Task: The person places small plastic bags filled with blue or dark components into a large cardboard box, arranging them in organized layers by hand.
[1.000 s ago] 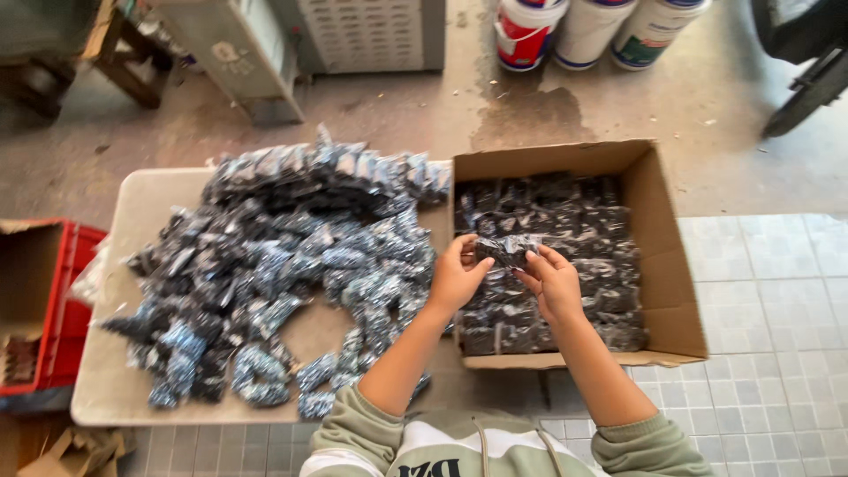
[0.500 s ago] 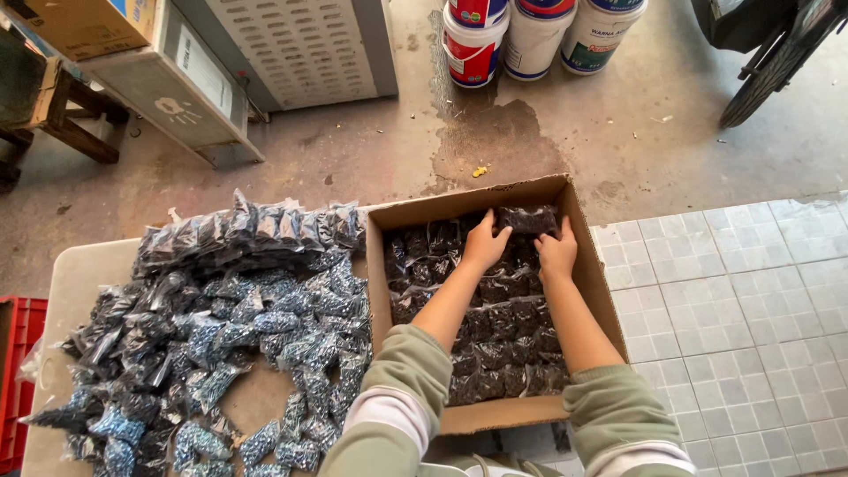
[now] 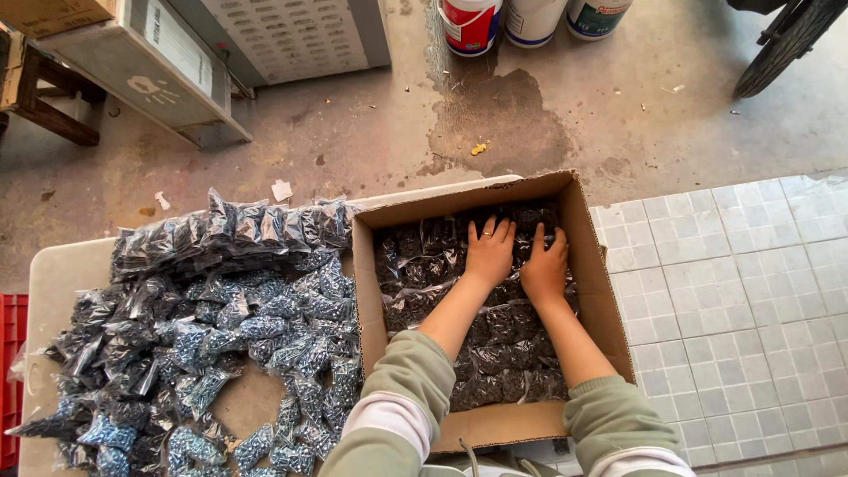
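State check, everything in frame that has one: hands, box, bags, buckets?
left hand: flat, palm down, pressing on bags in the box
right hand: flat, palm down beside it
cardboard box: open, filled with bags
bags in the box: sealed, packed flat
bags on table: sealed, loosely heaped
buckets: upright

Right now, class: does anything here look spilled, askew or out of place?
Yes: a dark wet-looking stain spreads over the concrete floor below the buckets. The packets in the cardboard box under both hands lie orderly.
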